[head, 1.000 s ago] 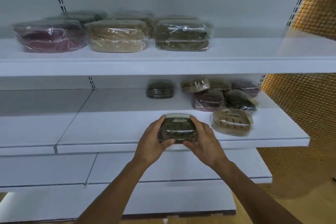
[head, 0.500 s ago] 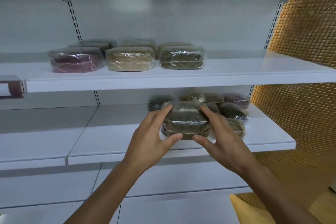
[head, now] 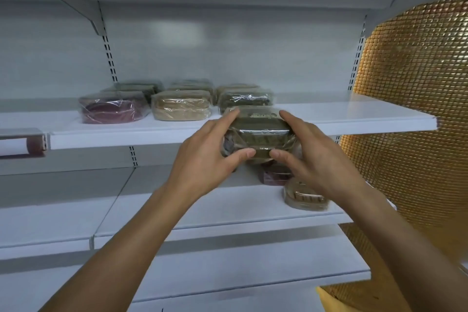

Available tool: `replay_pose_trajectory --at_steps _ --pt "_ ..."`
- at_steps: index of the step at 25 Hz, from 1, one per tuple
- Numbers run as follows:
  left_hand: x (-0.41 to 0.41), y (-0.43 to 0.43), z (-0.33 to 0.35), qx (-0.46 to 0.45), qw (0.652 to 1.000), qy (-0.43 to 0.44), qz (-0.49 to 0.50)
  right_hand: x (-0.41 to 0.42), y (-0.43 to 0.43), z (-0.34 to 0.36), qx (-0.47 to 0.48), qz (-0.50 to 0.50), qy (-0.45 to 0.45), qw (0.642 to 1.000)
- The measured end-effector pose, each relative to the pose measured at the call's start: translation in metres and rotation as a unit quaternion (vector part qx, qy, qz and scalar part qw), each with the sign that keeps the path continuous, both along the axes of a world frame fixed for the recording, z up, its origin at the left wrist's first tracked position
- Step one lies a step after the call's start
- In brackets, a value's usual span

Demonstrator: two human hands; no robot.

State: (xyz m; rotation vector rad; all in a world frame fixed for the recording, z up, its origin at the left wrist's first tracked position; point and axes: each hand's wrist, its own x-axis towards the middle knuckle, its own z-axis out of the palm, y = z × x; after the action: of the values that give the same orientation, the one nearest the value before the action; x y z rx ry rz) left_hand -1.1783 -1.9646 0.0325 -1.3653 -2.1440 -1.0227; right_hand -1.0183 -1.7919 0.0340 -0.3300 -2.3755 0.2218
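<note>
The dark green wrapped package (head: 260, 134) sits at the centre of the frame, held in the air in front of the upper shelf's (head: 354, 119) front edge; the left hand (head: 207, 157) grips its left end and the right hand (head: 314, 157) its right end, each with the thumb pressed on the near lower edge and the forefinger laid over the top corner, so the fingers are clamped on the package.

The upper shelf is a white metal board crossing the middle of the frame; on it, left of centre, stand three front packages: a maroon one (head: 111, 111), a tan one (head: 181, 109) and a dark green one (head: 245, 99); three more show blurred in a row behind them.

The lower shelf (head: 202, 205), also white, carries two packages that show past the right hand: a maroon pack (head: 273, 175) and a tan pack (head: 304, 197); any others there are hidden by the hands.

A white back panel (head: 228, 45) with slotted uprights fills the upper frame; a gold mosaic wall (head: 410, 109) closes the right side.
</note>
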Motion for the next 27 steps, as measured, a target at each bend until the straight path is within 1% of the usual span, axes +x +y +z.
replay_pose_trajectory --at_steps 6,9,11,14,17,21,23,27 --pt "-0.032 0.032 0.008 -0.035 0.998 0.028 0.033 -0.037 0.029 0.013 0.021 -0.039 -0.034 0.998" --pt "-0.049 0.047 0.010 -0.027 0.997 0.037 0.056 -0.059 0.041 0.016 0.006 -0.040 -0.024 0.999" --pt "-0.061 0.055 0.014 -0.023 0.994 0.065 0.082 -0.071 0.049 0.019 0.010 -0.029 -0.012 0.999" --pt "-0.073 0.068 0.021 -0.032 0.987 0.109 0.113 -0.088 0.064 0.028 0.014 -0.016 -0.024 0.999" --pt "-0.084 0.079 0.026 -0.035 0.984 0.120 0.124 -0.109 0.075 0.030 -0.013 -0.013 -0.040 0.999" --pt "-0.095 0.084 0.025 -0.045 0.979 0.142 0.136 -0.131 0.085 0.028 -0.055 -0.016 -0.034 0.998" --pt "-0.095 0.084 0.019 -0.027 0.980 0.155 0.124 -0.137 0.086 0.027 -0.073 -0.025 -0.034 0.996" --pt "-0.085 0.071 0.004 0.056 0.979 0.171 0.099 -0.128 0.081 0.019 -0.070 -0.030 0.001 0.997"
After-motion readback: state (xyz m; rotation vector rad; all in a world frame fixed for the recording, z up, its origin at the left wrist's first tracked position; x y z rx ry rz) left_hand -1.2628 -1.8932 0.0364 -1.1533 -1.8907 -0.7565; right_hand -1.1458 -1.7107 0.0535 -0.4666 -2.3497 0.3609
